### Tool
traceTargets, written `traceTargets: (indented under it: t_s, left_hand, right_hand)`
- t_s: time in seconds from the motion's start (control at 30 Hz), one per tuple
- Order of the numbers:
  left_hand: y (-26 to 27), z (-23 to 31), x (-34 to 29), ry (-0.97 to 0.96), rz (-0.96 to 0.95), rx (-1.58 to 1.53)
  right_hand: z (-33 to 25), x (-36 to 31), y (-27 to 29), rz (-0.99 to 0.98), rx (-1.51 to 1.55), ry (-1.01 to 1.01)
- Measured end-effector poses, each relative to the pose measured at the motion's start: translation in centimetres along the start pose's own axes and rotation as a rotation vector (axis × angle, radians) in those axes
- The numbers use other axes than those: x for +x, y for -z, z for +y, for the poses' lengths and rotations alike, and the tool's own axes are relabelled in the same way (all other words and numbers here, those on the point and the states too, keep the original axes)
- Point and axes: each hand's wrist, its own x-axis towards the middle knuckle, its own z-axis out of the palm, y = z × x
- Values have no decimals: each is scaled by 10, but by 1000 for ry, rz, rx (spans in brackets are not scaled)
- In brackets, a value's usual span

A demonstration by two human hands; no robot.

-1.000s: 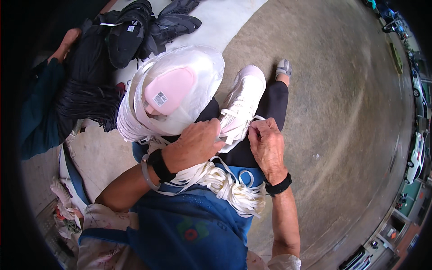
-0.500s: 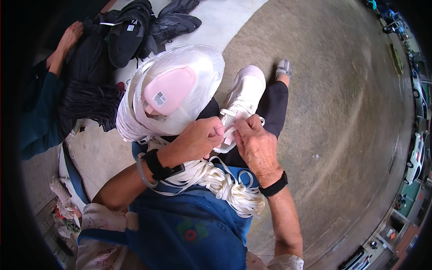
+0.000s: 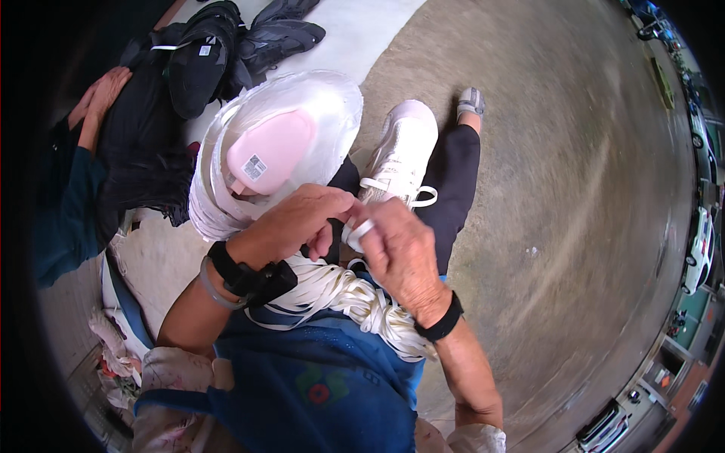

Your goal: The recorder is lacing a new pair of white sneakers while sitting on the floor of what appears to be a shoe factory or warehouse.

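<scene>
A white sneaker (image 3: 402, 143) rests between my legs with its toe pointing away. A white lace loop sticks out on the right of its tongue. My right hand (image 3: 400, 249) is closed over the shoe's heel end, slightly blurred, with a white shoelace (image 3: 365, 227) pinched at its fingers. Close against it, my left hand (image 3: 313, 215) has its fingers curled and its fingertips meet near the right hand; what they hold is hidden. Just below both hands, a bundle of loose white laces (image 3: 355, 302) lies on my blue apron (image 3: 302, 370).
A white plastic bag (image 3: 332, 98) left of the sneaker holds a shoe part with a pink sole (image 3: 272, 151). Black shoes (image 3: 208, 60) and black laces (image 3: 143, 181) lie at the upper left, beside another person's hands (image 3: 102, 98). Concrete floor (image 3: 559, 189) stretches right, toward parked vehicles.
Both hands have moved toward me, off the tongue to the heel end. A lace loop now stands out at the shoe's right side. The other person's hands have come together.
</scene>
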Motion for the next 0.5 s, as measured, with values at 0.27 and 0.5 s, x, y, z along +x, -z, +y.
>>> traceTargets:
  t_s: [0.27,0.5]
  left_hand:
    - [-7,6,29,24,-137,269]
    - [-7,9,24,-7,213,102]
  right_hand:
    - [-45,-8,-37,-165,8,137]
    - [-48,-17,-26,-75,103,23]
